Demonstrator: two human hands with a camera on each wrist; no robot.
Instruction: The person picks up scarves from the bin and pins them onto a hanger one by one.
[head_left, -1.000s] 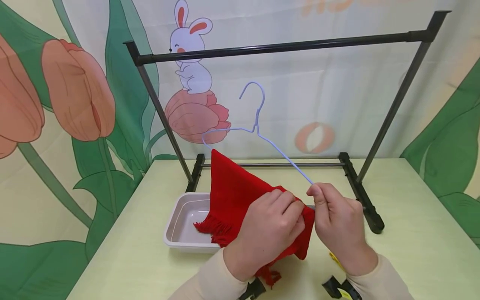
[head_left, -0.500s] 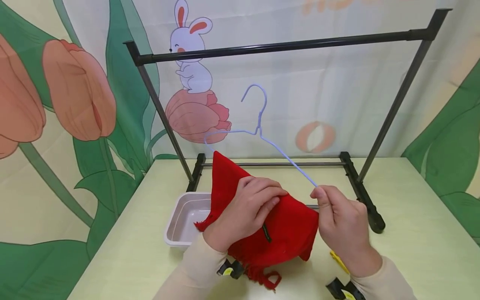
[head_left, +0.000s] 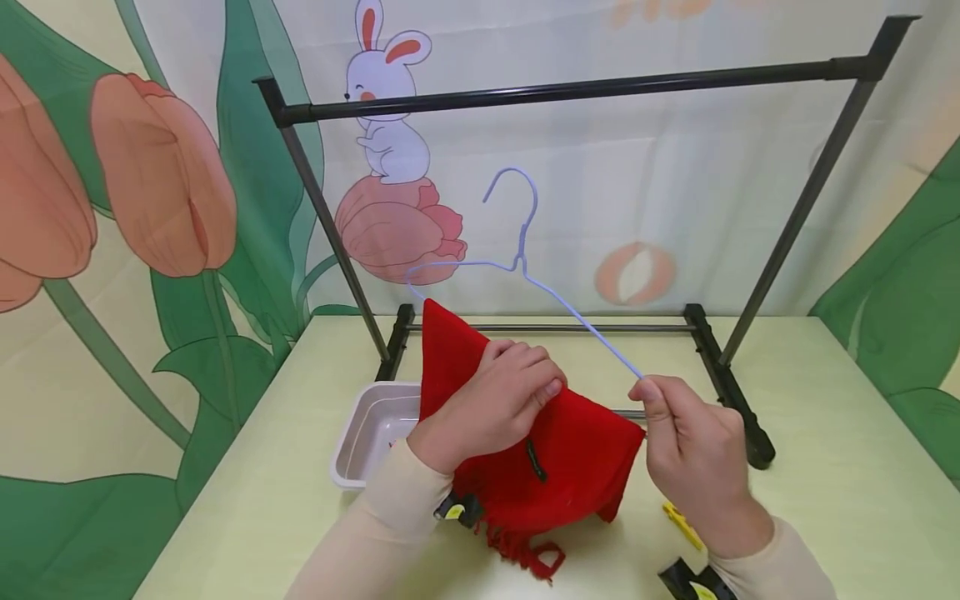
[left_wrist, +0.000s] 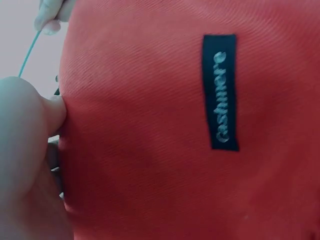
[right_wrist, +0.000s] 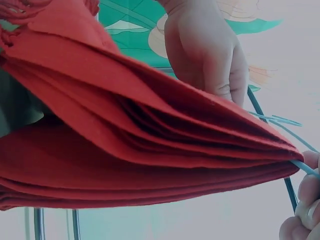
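Note:
A red fringed scarf hangs folded over the lower bar of a thin lilac wire hanger, with a black "Cashmere" label facing the left wrist camera. My left hand grips the scarf along its top fold, near the middle of the bar. At the hanger's right corner, my right hand pinches the wire between thumb and fingers. Several fabric layers drape on both sides of the wire in the right wrist view. The hanger's hook points up, and its lower bar is mostly hidden by the scarf.
A black metal rack stands on the pale table behind the hanger. A whitish plastic tub sits at left, partly behind the scarf. Near my right wrist lies a small yellow object. A printed curtain hangs behind.
My left hand has moved left along the scarf's top fold, uncovering the black label. The scarf's right end has spread rightward toward my right hand, which has shifted slightly right and down.

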